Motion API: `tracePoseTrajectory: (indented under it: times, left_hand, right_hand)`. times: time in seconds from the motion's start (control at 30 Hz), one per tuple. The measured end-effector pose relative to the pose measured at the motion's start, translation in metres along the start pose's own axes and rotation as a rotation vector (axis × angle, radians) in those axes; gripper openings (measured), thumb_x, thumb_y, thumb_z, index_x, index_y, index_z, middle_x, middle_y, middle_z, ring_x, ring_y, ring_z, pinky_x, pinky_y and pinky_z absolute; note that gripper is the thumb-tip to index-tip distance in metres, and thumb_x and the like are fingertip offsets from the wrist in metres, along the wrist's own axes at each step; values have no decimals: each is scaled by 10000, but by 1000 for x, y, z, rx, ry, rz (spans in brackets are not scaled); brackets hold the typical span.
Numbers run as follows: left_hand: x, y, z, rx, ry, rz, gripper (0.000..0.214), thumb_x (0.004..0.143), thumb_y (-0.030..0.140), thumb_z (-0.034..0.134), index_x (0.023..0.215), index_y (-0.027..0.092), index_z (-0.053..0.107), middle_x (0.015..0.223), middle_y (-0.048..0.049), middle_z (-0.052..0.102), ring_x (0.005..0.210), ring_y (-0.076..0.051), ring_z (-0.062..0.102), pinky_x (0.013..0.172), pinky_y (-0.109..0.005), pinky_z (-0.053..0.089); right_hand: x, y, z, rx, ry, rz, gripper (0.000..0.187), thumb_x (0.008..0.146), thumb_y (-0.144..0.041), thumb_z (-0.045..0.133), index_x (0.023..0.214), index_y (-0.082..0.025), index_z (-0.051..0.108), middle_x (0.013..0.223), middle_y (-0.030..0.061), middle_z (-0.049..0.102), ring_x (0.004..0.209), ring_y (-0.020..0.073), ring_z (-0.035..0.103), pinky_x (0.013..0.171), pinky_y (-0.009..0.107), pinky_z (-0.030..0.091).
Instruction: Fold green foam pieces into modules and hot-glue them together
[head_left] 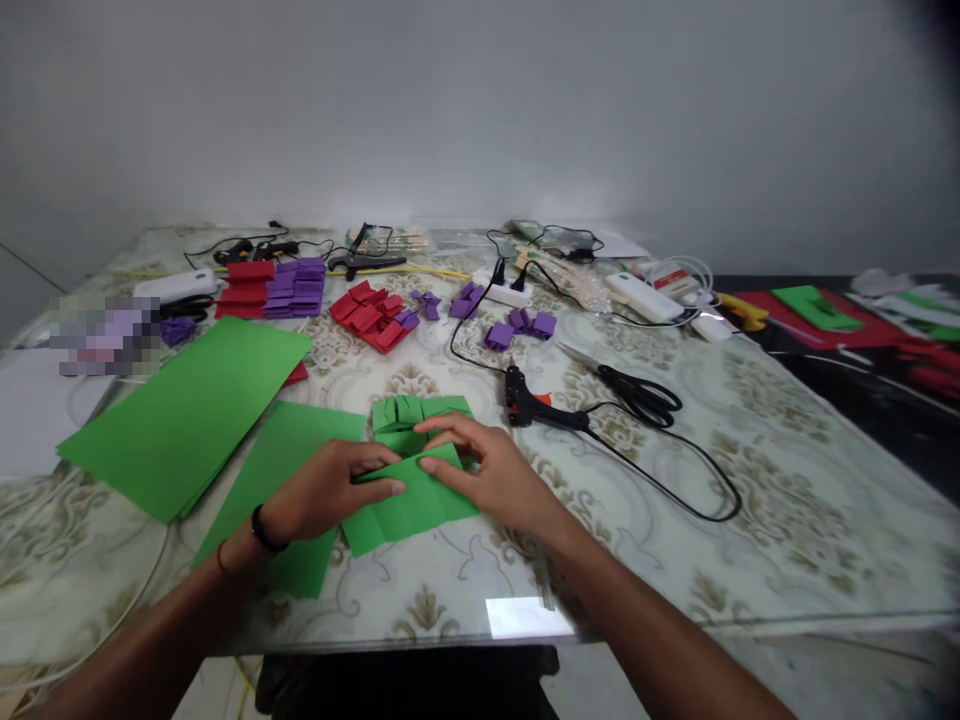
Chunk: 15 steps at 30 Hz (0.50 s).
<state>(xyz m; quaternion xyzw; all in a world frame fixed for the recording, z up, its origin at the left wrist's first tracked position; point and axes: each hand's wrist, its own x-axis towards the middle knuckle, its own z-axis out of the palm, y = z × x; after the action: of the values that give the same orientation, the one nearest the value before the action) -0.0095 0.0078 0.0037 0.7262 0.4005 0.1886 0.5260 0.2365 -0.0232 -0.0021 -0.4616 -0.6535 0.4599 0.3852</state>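
A piece of green paper (416, 505) with crease lines lies tilted on the table in front of me. My left hand (337, 485) is closed on its upper left edge, thumb on top and fingers behind. My right hand (491, 465) pinches the upper right edge the same way, with some fingers hidden behind the sheet. Just beyond my hands sit folded green paper pieces (401, 410). A flat green sheet (281, 440) lies partly under my left wrist, and a larger stack of green paper (202, 410) is farther left.
To the right lie a black glue gun (540, 402), its looping cord, and scissors (637, 390). Folded red pieces (371, 315) and purple pieces (296, 288) stand toward the back. A white power strip (512, 290) and a yellow cable (439, 270) lie behind them.
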Motion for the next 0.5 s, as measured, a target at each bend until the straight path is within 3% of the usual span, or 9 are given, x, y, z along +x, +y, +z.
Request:
tracePoseTrajectory:
  times: [0.13, 0.27, 0.4, 0.5]
  left_hand:
    - [0, 2, -3, -133, 103, -2, 247, 923, 416, 764, 987, 179, 780, 926, -35, 775, 843, -207, 683, 754, -288, 529]
    - [1, 5, -5, -301, 282, -27, 320, 878, 466, 814, 911, 172, 692, 692, 38, 619, 610, -124, 540, 563, -226, 437]
    - [2, 4, 0, -456, 294, -100, 417, 860, 529, 830, 987, 188, 625, 640, 64, 585, 503, -94, 476, 484, -205, 391]
    - [2, 0, 4, -440, 289, -80, 444, 897, 522, 810, 1115, 200, 597, 682, 48, 631, 508, -106, 524, 487, -206, 408]
  right_hand:
    - [-5, 0, -4, 113, 43, -47, 534, 1025, -454, 701, 1522, -299, 585, 1129, 68, 756, 933, 215, 717, 796, 336, 574]
    - [-7, 2, -12, 156, 107, -95, 645, 997, -455, 750, 1592, -332, 535, 1279, 90, 706, 954, 208, 705, 855, 361, 613]
    - [-4, -1, -12, 61, 71, -199, 532, 997, -378, 755, 1513, -305, 652, 1105, 68, 741, 866, 201, 700, 817, 369, 619]
    - [-3, -4, -9, -80, 40, -249, 351, 1011, -337, 735, 1358, -293, 769, 916, 36, 759, 842, 213, 706, 951, 447, 604]
